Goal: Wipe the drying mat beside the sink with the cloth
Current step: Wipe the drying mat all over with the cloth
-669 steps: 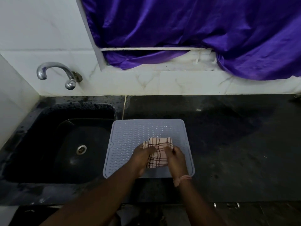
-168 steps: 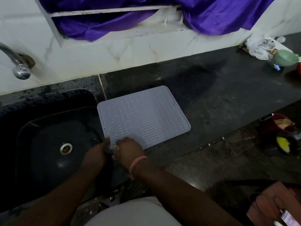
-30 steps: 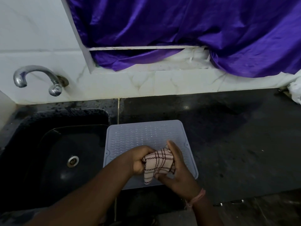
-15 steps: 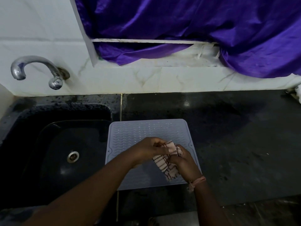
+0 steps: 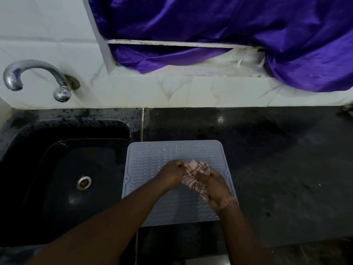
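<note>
One mat (image 5: 152, 165) is lying on the dark counter (image 5: 277, 169), just right of the one black sink (image 5: 63, 178), and one checked cloth (image 5: 196, 176) is being held over the mat's middle by two hands. The left hand (image 5: 172, 175) is reaching in from the near left, its fingers curling round the cloth's left end. The right hand (image 5: 214, 186), with one band at the wrist, is coming in from the near side, its fingers gripping the cloth's right and near part, so the cloth is bunching between the two. One tap (image 5: 38, 77) is sticking out from the white wall over the sink, and one purple curtain (image 5: 229, 31) is hanging at the far side.
</note>
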A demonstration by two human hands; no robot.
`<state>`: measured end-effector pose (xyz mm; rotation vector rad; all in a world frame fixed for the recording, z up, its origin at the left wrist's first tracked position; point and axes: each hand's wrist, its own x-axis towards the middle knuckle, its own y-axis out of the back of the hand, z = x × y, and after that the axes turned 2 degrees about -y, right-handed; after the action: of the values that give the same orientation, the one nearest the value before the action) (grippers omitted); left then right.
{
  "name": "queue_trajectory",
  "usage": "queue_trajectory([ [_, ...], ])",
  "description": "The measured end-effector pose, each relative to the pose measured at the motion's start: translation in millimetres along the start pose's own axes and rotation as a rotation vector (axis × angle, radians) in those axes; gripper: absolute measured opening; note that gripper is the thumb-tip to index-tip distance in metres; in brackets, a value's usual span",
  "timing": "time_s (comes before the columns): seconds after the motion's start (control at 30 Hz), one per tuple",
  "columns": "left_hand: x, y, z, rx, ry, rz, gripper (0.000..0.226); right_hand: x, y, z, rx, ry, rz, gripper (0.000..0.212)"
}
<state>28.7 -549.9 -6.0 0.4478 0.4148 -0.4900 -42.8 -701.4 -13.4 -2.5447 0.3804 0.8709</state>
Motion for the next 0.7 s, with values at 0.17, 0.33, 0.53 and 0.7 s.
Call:
queue_trajectory([
  [0.17, 20.0, 73.4, -29.6, 0.588, 0.035, 0.259, 0.069, 45.1, -11.3, -52.2, -0.819, 0.277, 0.600, 0.021],
  [0.33, 14.9, 106.3, -78.3, 0.816, 0.175, -0.108, 0.142, 90.5, -19.8, -69.4, -1.302, 0.181, 0.781, 0.030],
  [0.53, 21.5, 102.9, -93.1, 0.829, 0.111, -0.043, 0.139, 118.0, -126.5, -33.2, -1.671, 0.260, 0.594, 0.016],
  [0.7, 22.6, 111.2, -107.6, 0.843, -0.014, -0.047, 0.107, 102.9, -215.5, 6.8, -1.526, 0.397, 0.263, 0.017],
])
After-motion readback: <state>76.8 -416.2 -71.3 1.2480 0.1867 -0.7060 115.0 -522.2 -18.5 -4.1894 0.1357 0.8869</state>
